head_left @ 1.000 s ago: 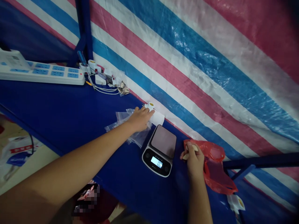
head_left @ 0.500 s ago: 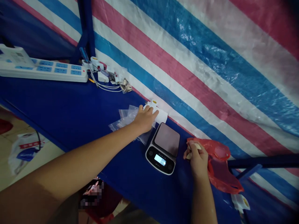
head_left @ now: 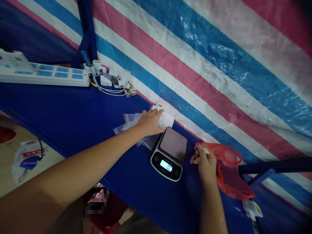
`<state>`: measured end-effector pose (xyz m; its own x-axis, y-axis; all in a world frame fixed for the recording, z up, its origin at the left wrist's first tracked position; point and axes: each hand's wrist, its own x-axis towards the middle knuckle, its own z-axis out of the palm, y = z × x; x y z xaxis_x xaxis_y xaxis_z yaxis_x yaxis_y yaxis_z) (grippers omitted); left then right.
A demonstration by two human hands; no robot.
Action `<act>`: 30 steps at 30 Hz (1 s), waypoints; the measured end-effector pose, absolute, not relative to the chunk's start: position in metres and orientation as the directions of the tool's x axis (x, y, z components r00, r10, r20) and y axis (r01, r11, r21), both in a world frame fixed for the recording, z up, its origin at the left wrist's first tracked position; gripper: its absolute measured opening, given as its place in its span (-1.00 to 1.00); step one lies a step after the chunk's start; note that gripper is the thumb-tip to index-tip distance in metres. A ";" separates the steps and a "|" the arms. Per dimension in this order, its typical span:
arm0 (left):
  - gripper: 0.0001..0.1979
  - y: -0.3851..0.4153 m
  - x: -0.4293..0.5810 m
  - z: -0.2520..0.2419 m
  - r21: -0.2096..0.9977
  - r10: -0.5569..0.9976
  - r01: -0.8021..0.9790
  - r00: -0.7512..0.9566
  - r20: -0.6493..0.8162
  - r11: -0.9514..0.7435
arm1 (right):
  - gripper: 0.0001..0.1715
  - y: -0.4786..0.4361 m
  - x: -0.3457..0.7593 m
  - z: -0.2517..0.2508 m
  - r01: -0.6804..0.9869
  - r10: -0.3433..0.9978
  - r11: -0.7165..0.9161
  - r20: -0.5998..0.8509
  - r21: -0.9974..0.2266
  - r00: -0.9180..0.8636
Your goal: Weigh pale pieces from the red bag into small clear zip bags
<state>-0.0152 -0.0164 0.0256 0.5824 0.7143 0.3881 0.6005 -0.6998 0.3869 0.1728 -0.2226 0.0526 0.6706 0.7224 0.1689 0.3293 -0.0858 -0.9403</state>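
Note:
My left hand (head_left: 151,122) is closed over a smooth white object (head_left: 167,120), perhaps a roll or folded sheet, by the striped wall. Its fingertips are partly hidden. Clear zip bags (head_left: 125,123) lie spread out beneath and beside that wrist. Just right of them sits a digital kitchen scale (head_left: 173,144) with a bare grey-brown plate. Its lit display seems to read 0.6. To the right of the scale, my right hand (head_left: 206,162) grips pale beige pieces (head_left: 205,150), whose kind I cannot make out. A red plastic bag (head_left: 231,178) lies against that hand.
A white power strip (head_left: 46,76) lies at the far left. Close to it are a screwdriver (head_left: 90,66), white cables and small packets. A white plug-like piece (head_left: 252,209) is at the lower right. The striped tarp (head_left: 195,84) rises behind the blue table (head_left: 73,117).
My left hand's fingers have gone from spread on top of the white object to curled round it. The right hand keeps its grip on the beige pieces. The view has shifted slightly.

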 end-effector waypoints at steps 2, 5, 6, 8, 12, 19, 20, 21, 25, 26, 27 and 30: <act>-0.27 -0.016 -0.017 0.031 0.416 0.745 0.619 0.528 0.407 -0.666 | -0.48 -0.222 0.173 0.053 0.299 0.712 -0.086 0.151 -0.950 0.686; -0.31 -0.017 -0.021 0.039 0.470 0.755 0.593 0.482 0.444 -0.654 | -0.48 -0.222 0.172 0.054 0.234 0.700 -0.067 0.121 -0.970 0.703; -0.32 -0.018 -0.021 0.041 0.483 0.745 0.568 0.483 0.461 -0.667 | -0.48 -0.221 0.172 0.054 0.223 0.699 -0.058 0.120 -0.973 0.705; -0.34 -0.023 -0.022 0.045 0.485 0.699 0.503 0.504 0.508 -0.715 | -0.48 -0.221 0.170 0.055 0.242 0.703 -0.055 0.134 -0.969 0.698; -0.35 -0.046 -0.022 0.052 0.396 0.516 0.334 0.608 0.603 -0.855 | -0.43 -0.220 0.164 0.057 0.322 0.704 -0.096 0.164 -0.942 0.691; -0.34 -0.098 -0.014 0.061 0.288 0.289 0.131 0.730 0.620 -0.949 | -0.59 -0.226 0.142 0.059 0.313 0.808 -0.020 0.169 -0.950 0.565; -0.34 -0.102 -0.013 0.061 0.294 0.288 0.125 0.734 0.615 -0.948 | -0.60 -0.227 0.140 0.059 0.329 0.822 -0.025 0.168 -0.944 0.545; -0.32 -0.104 -0.011 0.060 0.304 0.294 0.125 0.735 0.611 -0.944 | -0.62 -0.228 0.139 0.059 0.360 0.834 -0.029 0.176 -0.932 0.523; -0.24 -0.106 -0.008 0.058 0.334 0.322 0.137 0.736 0.595 -0.932 | -0.67 -0.229 0.140 0.061 0.541 0.857 -0.026 0.260 -0.840 0.445; -0.24 -0.106 -0.008 0.057 0.337 0.322 0.136 0.738 0.592 -0.932 | -0.68 -0.230 0.141 0.062 0.557 0.855 -0.021 0.275 -0.830 0.441; -0.26 -0.106 -0.008 0.057 0.338 0.319 0.131 0.742 0.590 -0.932 | -0.68 -0.230 0.141 0.063 0.558 0.854 -0.016 0.279 -0.829 0.439; -0.31 -0.108 -0.007 0.055 0.344 0.292 0.091 0.750 0.594 -0.935 | -0.68 -0.232 0.141 0.066 0.561 0.864 -0.004 0.280 -0.828 0.419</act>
<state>-0.0066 -0.1080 0.0552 0.7498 0.2915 0.5940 0.0910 -0.9346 0.3438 0.1409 -0.2322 0.0665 0.4188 0.8638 0.2802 0.5613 -0.0037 -0.8276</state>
